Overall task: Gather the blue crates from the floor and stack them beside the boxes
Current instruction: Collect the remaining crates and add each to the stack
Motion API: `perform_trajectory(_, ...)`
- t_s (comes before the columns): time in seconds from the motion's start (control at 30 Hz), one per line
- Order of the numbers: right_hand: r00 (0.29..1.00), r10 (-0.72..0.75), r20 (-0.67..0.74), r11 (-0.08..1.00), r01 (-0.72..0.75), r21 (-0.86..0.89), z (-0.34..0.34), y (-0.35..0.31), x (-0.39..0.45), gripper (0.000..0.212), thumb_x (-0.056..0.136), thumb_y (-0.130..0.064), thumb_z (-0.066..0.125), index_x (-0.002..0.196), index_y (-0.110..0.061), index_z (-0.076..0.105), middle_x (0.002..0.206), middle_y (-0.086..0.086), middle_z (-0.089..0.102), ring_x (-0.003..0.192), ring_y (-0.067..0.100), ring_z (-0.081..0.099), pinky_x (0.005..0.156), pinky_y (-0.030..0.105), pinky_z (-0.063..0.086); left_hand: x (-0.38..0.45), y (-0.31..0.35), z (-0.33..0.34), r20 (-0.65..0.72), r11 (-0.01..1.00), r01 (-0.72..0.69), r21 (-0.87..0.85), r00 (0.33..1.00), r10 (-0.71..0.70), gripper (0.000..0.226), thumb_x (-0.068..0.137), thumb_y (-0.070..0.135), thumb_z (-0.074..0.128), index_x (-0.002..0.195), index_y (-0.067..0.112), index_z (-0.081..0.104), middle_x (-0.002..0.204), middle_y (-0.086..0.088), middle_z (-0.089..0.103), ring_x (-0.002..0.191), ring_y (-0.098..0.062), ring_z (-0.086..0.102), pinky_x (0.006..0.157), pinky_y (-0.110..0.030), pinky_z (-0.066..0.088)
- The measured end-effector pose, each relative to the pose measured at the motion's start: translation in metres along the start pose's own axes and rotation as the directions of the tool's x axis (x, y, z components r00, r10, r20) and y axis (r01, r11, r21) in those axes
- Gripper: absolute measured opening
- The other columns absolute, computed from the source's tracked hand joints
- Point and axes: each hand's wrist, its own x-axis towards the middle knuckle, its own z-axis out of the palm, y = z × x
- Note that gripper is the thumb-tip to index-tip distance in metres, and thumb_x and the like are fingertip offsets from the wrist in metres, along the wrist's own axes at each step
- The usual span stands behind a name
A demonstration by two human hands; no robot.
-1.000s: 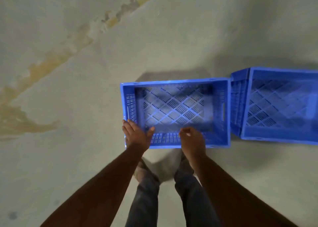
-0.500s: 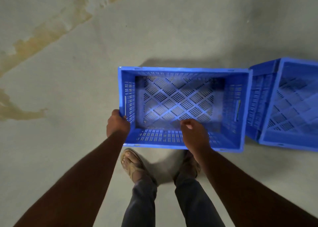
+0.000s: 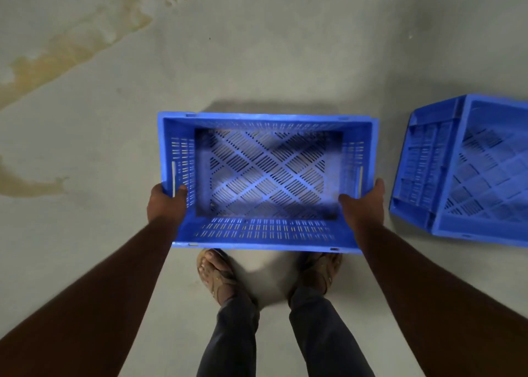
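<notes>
A blue slotted crate (image 3: 265,234) hangs in front of me, off the floor, open side up and empty. My left hand (image 3: 165,205) grips its left end wall, thumb inside by the handle slot. Across from it, my right hand (image 3: 364,205) grips the right end wall the same way. A second blue crate (image 3: 445,171) lies tilted on the floor to the right, apart from the held one and cut off by the frame edge. No boxes are in view.
The grey concrete floor (image 3: 285,57) carries a long yellow-brown stain (image 3: 65,54) at the upper left. My feet in sandals (image 3: 217,274) stand just below the held crate.
The crate has risen off the floor toward me. My right hand moved from the near wall to the right end, and my left hand shifted up the left end.
</notes>
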Motion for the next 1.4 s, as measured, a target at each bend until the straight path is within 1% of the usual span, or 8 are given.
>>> perform_trajectory(0.1,0.999,-0.051,-0.003,0.991,0.050,-0.123,-0.006,0.006,0.003,0.053,0.081,-0.011,0.062,0.133,-0.010,0.051,0.129,0.019,0.064,0.118,0.041,0.063,0.098,0.047,0.051,0.003,-0.004,0.004,-0.059,0.998,0.014,-0.065,0.998,-0.018,0.040,0.091,0.039,0.064,0.113,0.006,0.068,0.108,-0.020,0.071,0.102,-0.039,0.068,0.091,-0.044,0.052)
perform_trajectory(0.33,0.962,-0.233,-0.145,0.970,0.219,-0.101,-0.040,0.017,-0.051,0.044,0.096,-0.013,0.060,0.138,-0.006,0.053,0.133,0.020,0.063,0.122,0.040,0.059,0.102,0.044,0.045,-0.044,-0.020,-0.046,-0.148,0.984,0.046,-0.175,0.986,-0.073,0.037,0.096,0.033,0.054,0.092,0.000,0.069,0.090,-0.031,0.065,0.094,-0.047,0.065,0.079,-0.045,0.051)
perform_trajectory(0.5,0.913,-0.376,-0.160,0.927,0.369,-0.070,-0.098,0.001,-0.141,0.051,0.091,-0.028,0.054,0.136,-0.003,0.056,0.131,0.021,0.063,0.119,0.039,0.061,0.102,0.045,0.047,-0.112,-0.045,-0.146,-0.205,0.949,0.046,-0.313,0.972,-0.115,0.040,0.094,0.037,0.055,0.089,-0.002,0.064,0.087,-0.032,0.062,0.070,-0.027,0.053,0.071,-0.043,0.046)
perform_trajectory(0.73,0.876,-0.481,-0.031,0.876,0.482,0.030,-0.184,-0.072,-0.304,0.043,0.090,-0.032,0.061,0.129,-0.013,0.062,0.121,0.012,0.068,0.111,0.030,0.065,0.095,0.037,0.049,-0.218,-0.078,-0.307,-0.218,0.755,0.218,-0.618,0.876,-0.431,0.053,0.076,0.052,0.055,0.101,0.009,0.072,0.091,-0.020,0.073,0.089,-0.039,0.071,0.082,-0.051,0.058)
perform_trajectory(0.93,0.817,-0.577,-0.010,0.809,0.574,0.126,-0.233,-0.117,-0.400,0.046,0.093,-0.025,0.068,0.137,-0.014,0.059,0.105,0.004,0.066,0.092,0.030,0.066,0.090,0.044,0.053,-0.294,-0.097,-0.426,-0.248,0.640,0.052,-0.767,0.895,-0.370,0.028,0.077,0.036,0.064,0.085,0.010,0.073,0.075,-0.008,0.064,0.077,-0.017,0.058,0.082,-0.050,0.056)
perform_trajectory(1.1,0.680,-0.731,0.043,0.669,0.704,0.240,-0.239,-0.139,-0.459,0.032,0.098,-0.019,0.068,0.128,-0.030,0.063,0.106,0.003,0.069,0.085,0.009,0.067,0.079,0.024,0.053,-0.349,-0.135,-0.475,-0.316,0.544,-0.036,-0.839,0.844,-0.432,0.032,0.081,0.032,0.061,0.102,0.012,0.074,0.086,-0.008,0.071,0.079,-0.020,0.063,0.083,-0.042,0.055)
perform_trajectory(1.23,0.581,-0.808,0.102,0.580,0.752,0.315,-0.247,-0.140,-0.504,0.028,0.098,-0.014,0.067,0.121,-0.029,0.064,0.110,0.005,0.073,0.088,0.004,0.068,0.084,0.027,0.054,-0.407,-0.175,-0.505,-0.347,0.413,-0.125,-0.902,0.779,-0.522,0.024,0.086,0.021,0.064,0.104,0.007,0.072,0.082,-0.007,0.065,0.070,-0.017,0.055,0.068,-0.031,0.047)
perform_trajectory(1.4,0.463,-0.873,0.152,0.484,0.786,0.384,-0.259,-0.138,-0.564,0.031,0.095,-0.008,0.069,0.125,-0.017,0.067,0.104,0.003,0.072,0.080,-0.001,0.065,0.082,0.025,0.053,-0.481,-0.220,-0.526,-0.347,0.278,-0.220,-0.935,0.726,-0.594,0.010,0.086,0.016,0.064,0.076,0.014,0.065,0.063,-0.002,0.050,0.057,-0.014,0.042,0.058,-0.030,0.038)
